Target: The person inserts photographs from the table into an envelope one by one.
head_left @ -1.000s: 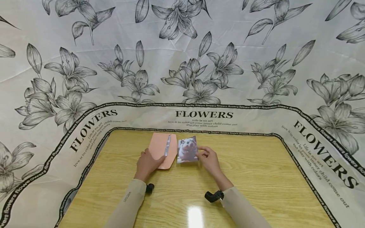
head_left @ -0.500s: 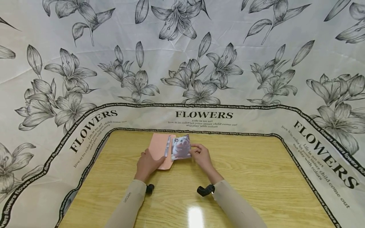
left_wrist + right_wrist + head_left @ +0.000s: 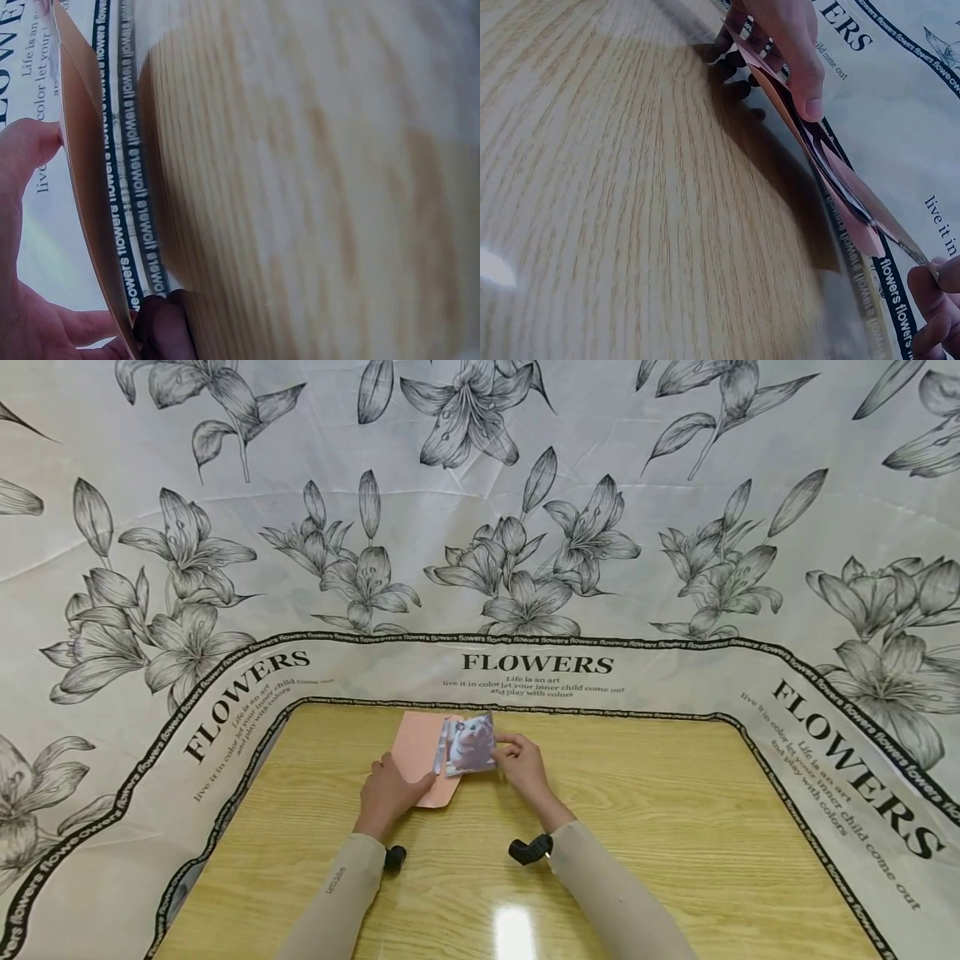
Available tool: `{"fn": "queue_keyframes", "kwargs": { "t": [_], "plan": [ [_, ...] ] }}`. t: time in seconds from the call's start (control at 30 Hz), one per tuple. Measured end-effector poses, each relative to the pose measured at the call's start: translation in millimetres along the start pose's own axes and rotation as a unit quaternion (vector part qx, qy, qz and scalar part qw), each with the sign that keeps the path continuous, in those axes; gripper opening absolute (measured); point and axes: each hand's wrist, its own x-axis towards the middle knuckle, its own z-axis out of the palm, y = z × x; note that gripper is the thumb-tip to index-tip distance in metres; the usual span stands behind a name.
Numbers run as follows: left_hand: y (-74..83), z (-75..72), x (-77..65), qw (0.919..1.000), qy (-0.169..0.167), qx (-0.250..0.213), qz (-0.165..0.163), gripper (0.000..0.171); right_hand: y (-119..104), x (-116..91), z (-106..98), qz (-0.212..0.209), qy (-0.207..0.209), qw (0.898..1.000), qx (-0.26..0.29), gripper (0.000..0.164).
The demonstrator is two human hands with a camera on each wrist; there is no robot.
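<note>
A pink envelope (image 3: 408,742) is held up off the table, its flap side out to the right. My left hand (image 3: 386,792) grips its lower left part, with the thumb across the front near the opening. A narrow strip of another printed picture (image 3: 439,758) shows at that opening. My right hand (image 3: 523,767) pinches the right edge of a photo card (image 3: 471,745) with a white furry animal on it. The card's left edge overlaps the envelope's opening in the head view. From the right wrist view, the envelope's mouth (image 3: 840,180) bows apart, and the card's edge meets it.
A wood-grain table (image 3: 660,827) lies beneath both hands. Around its back and sides hangs a white cloth (image 3: 540,681) printed with lilies and lettering. Each wrist wears a black camera (image 3: 530,850).
My right hand has moved left with the photo card, from beside the envelope until the card overlaps its flap and opening. My left hand and the envelope have stayed almost still.
</note>
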Motion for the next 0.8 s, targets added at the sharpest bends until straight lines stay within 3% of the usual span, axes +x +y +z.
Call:
{"fn": "queue_keyframes", "kwargs": {
  "t": [0.23,0.57,0.8],
  "plan": [
    [-1.8,2.2,1.6,1.0000,0.004,0.003,0.006,0.104,-1.8,3.2,4.4,-0.004,-0.001,1.000,0.001,0.031],
    [-2.0,0.8,0.4,1.0000,-0.001,0.004,0.005,0.103,-4.5,6.9,15.6,0.023,0.001,1.000,-0.005,0.032],
    [-2.2,0.6,0.6,1.0000,0.000,0.003,0.004,0.103,-6.3,6.7,25.5,0.014,0.006,1.000,-0.020,0.030]
  ]
}}
